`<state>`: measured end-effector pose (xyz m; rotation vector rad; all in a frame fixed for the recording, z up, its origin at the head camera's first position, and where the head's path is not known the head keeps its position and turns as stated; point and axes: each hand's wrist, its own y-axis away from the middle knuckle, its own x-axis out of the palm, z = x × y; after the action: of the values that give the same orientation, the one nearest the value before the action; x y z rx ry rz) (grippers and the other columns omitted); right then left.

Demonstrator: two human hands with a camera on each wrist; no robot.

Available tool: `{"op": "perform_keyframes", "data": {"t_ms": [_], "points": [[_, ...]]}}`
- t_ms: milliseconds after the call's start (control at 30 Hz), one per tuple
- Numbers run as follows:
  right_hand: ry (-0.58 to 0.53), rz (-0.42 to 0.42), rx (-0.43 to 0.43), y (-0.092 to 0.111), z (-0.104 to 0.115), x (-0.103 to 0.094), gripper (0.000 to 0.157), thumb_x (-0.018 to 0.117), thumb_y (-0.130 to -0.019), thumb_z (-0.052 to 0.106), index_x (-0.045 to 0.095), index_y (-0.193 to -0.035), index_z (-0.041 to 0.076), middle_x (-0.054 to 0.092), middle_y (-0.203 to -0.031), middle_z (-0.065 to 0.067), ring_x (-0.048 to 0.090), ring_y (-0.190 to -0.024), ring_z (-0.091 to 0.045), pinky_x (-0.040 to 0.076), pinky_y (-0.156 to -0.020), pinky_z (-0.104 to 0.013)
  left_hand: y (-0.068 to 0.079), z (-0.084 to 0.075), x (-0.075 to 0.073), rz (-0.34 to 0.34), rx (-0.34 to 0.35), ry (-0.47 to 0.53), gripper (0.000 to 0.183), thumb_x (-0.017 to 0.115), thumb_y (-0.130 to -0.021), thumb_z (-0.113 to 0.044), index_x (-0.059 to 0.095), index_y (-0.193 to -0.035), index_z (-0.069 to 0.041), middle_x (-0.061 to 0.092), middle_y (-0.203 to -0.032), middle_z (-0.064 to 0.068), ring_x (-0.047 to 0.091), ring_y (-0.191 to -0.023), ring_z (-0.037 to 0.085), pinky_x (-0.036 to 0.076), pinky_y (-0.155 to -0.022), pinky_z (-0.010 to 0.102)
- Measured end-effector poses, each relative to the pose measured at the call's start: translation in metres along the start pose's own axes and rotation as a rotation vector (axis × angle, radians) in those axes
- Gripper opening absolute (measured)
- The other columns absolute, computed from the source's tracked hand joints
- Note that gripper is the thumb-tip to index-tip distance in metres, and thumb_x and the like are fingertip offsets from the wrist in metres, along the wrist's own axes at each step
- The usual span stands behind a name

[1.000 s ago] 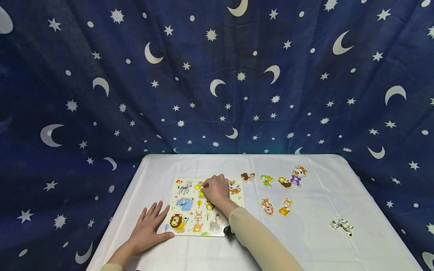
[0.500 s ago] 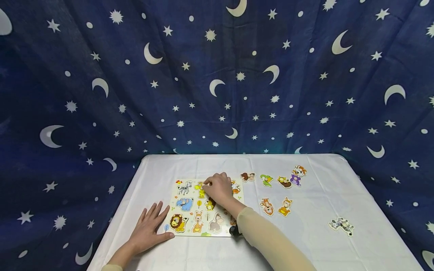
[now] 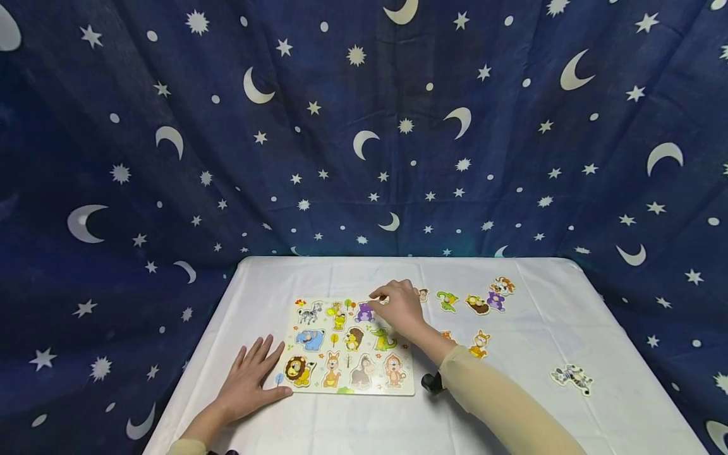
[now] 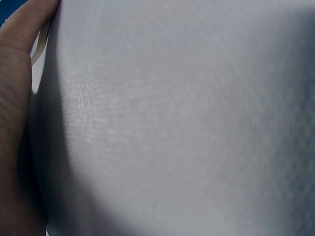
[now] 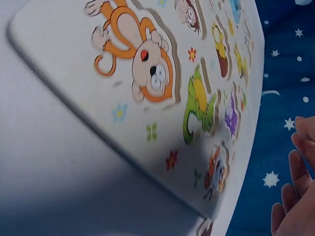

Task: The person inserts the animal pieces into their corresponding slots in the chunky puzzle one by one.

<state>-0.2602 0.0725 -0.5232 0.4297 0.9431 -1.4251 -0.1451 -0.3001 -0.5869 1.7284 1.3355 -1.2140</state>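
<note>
Resting my left hand (image 3: pixel 250 379) flat, fingers spread, at the left edge of the puzzle board (image 3: pixel 347 389), thumb at its near corner. Right hand (image 3: pixel 402 313) above the board's far right corner, fingers loosely bent, empty. Lion piece (image 3: pixel 298 371), elephant piece (image 3: pixel 309 340) and giraffe piece (image 3: pixel 337 317) sit on the board. Crocodile piece (image 3: pixel 447 301), hedgehog piece (image 3: pixel 477 305), kangaroo piece (image 3: pixel 479 344) lie right of the board; zebra piece (image 3: pixel 572 378) well apart, further right.
</note>
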Motion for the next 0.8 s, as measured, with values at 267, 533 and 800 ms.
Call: {"op": "perform_keyframes", "data": {"t_ms": [267, 533, 800], "points": [[-0.017, -0.047, 0.033, 0.009, -0.022, -0.025, 0.015, 0.082, -0.086, 0.033, 0.083, -0.098, 0.023, 0.069, -0.093, 0.007, 0.053, -0.096, -0.020, 0.041, -0.081, -0.041, -0.001, 0.002, 0.000, 0.012, 0.003, -0.012, 0.104, 0.068, -0.078, -0.078, 0.040, -0.159, -0.019, 0.023, -0.168, 0.013, 0.013, -0.155, 0.038, 0.003, -0.122, 0.061], [-0.031, -0.076, 0.060, 0.031, -0.059, -0.055, 0.018, 0.081, -0.088, 0.031, 0.082, -0.102, 0.019, 0.071, -0.100, 0.003, 0.055, -0.102, -0.025, 0.041, -0.087, -0.048, -0.001, 0.000, -0.002, 0.010, 0.011, -0.020, 0.104, 0.068, -0.078, -0.078, 0.041, -0.159, -0.018, 0.024, -0.168, 0.014, 0.014, -0.155, 0.039, 0.003, -0.123, 0.061], [-0.017, -0.100, 0.111, 0.059, -0.094, -0.084, 0.021, 0.079, -0.089, 0.030, 0.082, -0.104, 0.016, 0.071, -0.101, -0.001, 0.053, -0.104, -0.029, 0.040, -0.088, -0.053, -0.001, 0.000, -0.003, 0.006, 0.017, -0.015, 0.104, 0.069, -0.077, -0.078, 0.042, -0.158, -0.018, 0.025, -0.167, 0.015, 0.015, -0.154, 0.039, 0.003, -0.123, 0.061]]}}
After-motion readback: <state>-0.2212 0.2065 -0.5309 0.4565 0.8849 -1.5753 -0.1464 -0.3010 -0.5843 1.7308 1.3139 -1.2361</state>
